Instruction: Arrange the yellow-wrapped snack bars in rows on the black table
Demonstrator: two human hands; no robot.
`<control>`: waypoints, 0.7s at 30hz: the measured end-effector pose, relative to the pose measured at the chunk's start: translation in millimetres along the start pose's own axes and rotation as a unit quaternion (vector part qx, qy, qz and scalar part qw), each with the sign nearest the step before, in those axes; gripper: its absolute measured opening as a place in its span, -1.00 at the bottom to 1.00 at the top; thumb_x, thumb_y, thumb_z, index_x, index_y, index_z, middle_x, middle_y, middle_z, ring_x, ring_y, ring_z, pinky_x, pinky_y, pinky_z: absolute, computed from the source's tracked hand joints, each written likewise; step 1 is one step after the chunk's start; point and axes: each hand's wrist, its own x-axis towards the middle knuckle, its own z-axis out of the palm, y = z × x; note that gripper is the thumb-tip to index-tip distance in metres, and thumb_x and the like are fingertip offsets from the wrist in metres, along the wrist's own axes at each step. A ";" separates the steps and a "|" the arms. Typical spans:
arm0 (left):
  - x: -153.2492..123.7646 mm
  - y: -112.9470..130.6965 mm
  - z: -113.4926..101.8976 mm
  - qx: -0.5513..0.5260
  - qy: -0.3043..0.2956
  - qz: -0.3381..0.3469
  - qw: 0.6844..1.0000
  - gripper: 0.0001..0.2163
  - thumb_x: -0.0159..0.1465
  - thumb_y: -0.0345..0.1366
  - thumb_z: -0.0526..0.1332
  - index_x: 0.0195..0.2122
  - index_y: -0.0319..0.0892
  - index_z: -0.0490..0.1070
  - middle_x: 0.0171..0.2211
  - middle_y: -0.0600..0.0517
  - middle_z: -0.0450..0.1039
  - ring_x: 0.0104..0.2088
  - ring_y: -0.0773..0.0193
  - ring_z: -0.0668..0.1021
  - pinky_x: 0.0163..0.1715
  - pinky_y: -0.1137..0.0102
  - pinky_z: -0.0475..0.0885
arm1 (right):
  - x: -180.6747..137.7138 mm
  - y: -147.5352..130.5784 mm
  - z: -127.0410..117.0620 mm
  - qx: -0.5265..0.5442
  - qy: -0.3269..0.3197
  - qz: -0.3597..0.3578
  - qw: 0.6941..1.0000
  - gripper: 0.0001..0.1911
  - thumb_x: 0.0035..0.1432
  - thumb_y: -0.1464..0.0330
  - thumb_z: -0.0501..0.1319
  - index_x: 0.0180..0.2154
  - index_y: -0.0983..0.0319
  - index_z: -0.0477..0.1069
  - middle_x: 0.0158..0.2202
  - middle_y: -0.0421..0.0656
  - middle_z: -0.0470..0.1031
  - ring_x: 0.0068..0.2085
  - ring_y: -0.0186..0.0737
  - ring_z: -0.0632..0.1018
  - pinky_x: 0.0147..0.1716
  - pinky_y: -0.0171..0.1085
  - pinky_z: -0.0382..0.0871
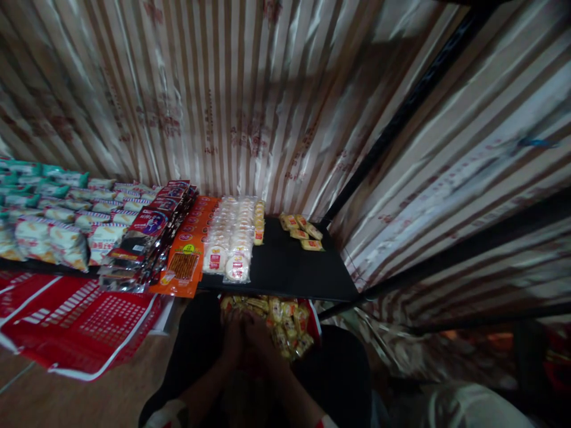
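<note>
My left hand (232,333) and my right hand (257,330) are close together, low between my knees. Both reach over a red container with a pale rim (317,324), filled with small yellow wrapped snack packets (289,327). The fingers are dark and blurred against the packets, so their grip does not show. Above on the black shelf (285,267), several loose yellow packets (305,232) lie near the back right corner. A short row of the same yellow packets (259,223) stands beside two rows of clear-wrapped round white crackers (238,267).
Left along the shelf are orange snack bags (184,261), a stack of dark red packets (151,223), and white (66,244) and green bags (66,177). A red basket (102,321) sits below. Black frame bars (401,119) slant before the striped curtain (250,107).
</note>
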 end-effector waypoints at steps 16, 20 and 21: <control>-7.2 52.8 -31.8 -0.023 -0.018 0.076 0.997 -0.71 0.12 -0.27 0.06 -0.15 -0.14 0.43 -0.14 -0.07 0.51 -0.10 0.12 0.50 -0.04 0.23 0.34 | -4.6 -36.3 -49.1 -0.009 0.069 -0.053 0.996 -0.70 -0.07 0.34 0.11 -0.25 0.17 0.48 -0.37 -0.17 0.53 -0.34 -0.20 0.51 -0.24 -0.22 0.40; -2.3 62.4 -40.8 -0.033 -0.038 0.072 0.996 -0.74 0.10 -0.25 0.05 -0.25 -0.14 0.45 -0.28 -0.02 0.55 -0.24 0.15 0.54 -0.16 0.27 0.39 | -5.9 -40.8 -59.7 -0.033 0.078 -0.062 0.994 -0.66 -0.06 0.32 0.16 -0.17 0.15 0.47 -0.44 -0.21 0.48 -0.45 -0.25 0.48 -0.35 -0.26 0.40; -0.6 63.5 -43.1 -0.035 -0.043 0.078 0.995 -0.75 0.10 -0.26 0.04 -0.28 -0.13 0.46 -0.31 0.00 0.55 -0.26 0.16 0.54 -0.18 0.28 0.40 | -7.0 -42.2 -62.2 -0.047 0.082 -0.070 0.993 -0.66 -0.05 0.32 0.16 -0.16 0.14 0.47 -0.43 -0.20 0.48 -0.45 -0.26 0.47 -0.36 -0.26 0.40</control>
